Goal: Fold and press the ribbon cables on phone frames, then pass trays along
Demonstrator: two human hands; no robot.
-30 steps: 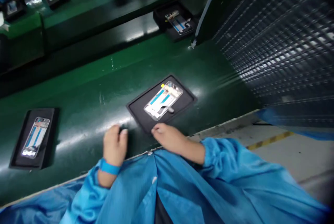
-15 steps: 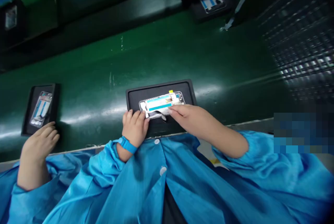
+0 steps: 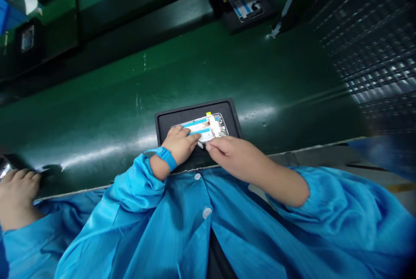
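Observation:
An opened phone (image 3: pixel 218 125) lies in a black tray (image 3: pixel 231 108), its inside facing up with blue strips, a white area and a small yellow tab (image 3: pixel 208 114). My left hand (image 3: pixel 179 145), wearing a blue wristband, lies over the phone's left end, fingers stretched across it. At the phone's lower edge, a dark strip with a pale end (image 3: pixel 200 144) sticks out beside my left fingertips. My right hand (image 3: pixel 227 151) is closed in a pinch just right of that strip, near the lower edge. Whatever its fingertips hold is too small to make out.
Green bench surface (image 3: pixel 107 97) surrounds the tray. Another tray with an opened phone (image 3: pixel 243 4) stands at the back, near a pale slanted bar (image 3: pixel 289 1). A co-worker's hand (image 3: pixel 19 192) is at far left. A dark ribbed panel (image 3: pixel 373 53) borders the right.
My left hand has moved right and up, from the phone's corner onto its left end. My right hand stays pinched and has shifted slightly down. The view has turned somewhat, moving the co-worker's hand leftward.

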